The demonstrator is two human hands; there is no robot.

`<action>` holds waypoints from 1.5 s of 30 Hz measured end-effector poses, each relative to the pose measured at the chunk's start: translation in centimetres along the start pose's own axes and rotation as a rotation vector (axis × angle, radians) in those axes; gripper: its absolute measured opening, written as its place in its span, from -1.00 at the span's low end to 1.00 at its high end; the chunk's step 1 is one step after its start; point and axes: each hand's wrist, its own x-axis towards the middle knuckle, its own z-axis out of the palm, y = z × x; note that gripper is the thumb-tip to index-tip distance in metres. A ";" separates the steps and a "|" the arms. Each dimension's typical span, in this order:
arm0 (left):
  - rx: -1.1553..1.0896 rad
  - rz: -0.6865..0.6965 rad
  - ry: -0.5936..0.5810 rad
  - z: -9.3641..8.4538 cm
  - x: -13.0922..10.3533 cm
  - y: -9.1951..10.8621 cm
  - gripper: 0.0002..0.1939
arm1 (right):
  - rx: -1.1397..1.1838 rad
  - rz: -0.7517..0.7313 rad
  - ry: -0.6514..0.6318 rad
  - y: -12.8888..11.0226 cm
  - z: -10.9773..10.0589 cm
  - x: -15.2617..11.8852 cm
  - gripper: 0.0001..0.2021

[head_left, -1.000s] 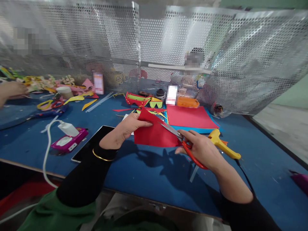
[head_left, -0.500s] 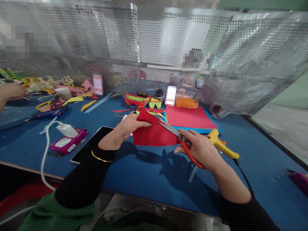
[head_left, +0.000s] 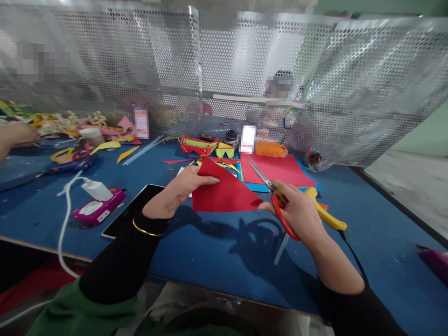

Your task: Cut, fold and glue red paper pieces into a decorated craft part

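Note:
My left hand pinches a piece of red paper at its upper left, the thumb lying across its face. The paper is held above the blue table, with a slanting right edge. My right hand is closed around the orange-red handles of a pair of scissors. Their blades point up and left, a little apart from the paper's slanted edge. The thumb of that hand is close to the paper's lower right corner. Beyond the blades lies a stack of red sheets on blue ones.
A yellow glue gun lies right of my right hand. Red and green paper glasses and an orange case stand at the back. On the left are a black tablet, a purple power strip and another person's hand.
The scissors have moved off the red paper, up and to the right with my right hand. My left hand and the paper have stayed nearly in place.

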 end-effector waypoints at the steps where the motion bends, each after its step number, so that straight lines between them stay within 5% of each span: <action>1: -0.004 -0.007 -0.004 0.0 0.0 0.0 -0.70 | 0.073 0.044 0.010 0.2 0.1 0.1 -0.39; 10: -0.156 -0.060 0.024 0.8 -0.3 -0.1 -0.65 | 0.690 0.461 0.104 -0.3 0.7 0.7 -0.35; 17: -0.251 -0.054 -0.026 1.4 0.0 -1.0 -0.68 | 0.987 0.476 0.132 -0.9 1.5 1.0 -0.44; 27: -0.295 -0.110 0.032 2.2 0.1 -1.6 -0.80 | 0.969 0.453 0.140 0.1 1.8 0.9 -0.55; 34: -0.314 0.005 0.200 0.6 0.8 -0.9 -0.86 | 0.863 0.521 0.232 0.6 1.0 1.2 -0.55; 40: -0.577 0.106 0.328 -0.2 1.1 0.2 -0.91 | 0.919 0.461 0.190 0.8 1.8 0.9 -0.40; 45: -0.728 0.030 0.422 -1.0 1.6 0.5 -0.98 | 0.550 0.499 0.115 1.7 1.9 2.1 -0.42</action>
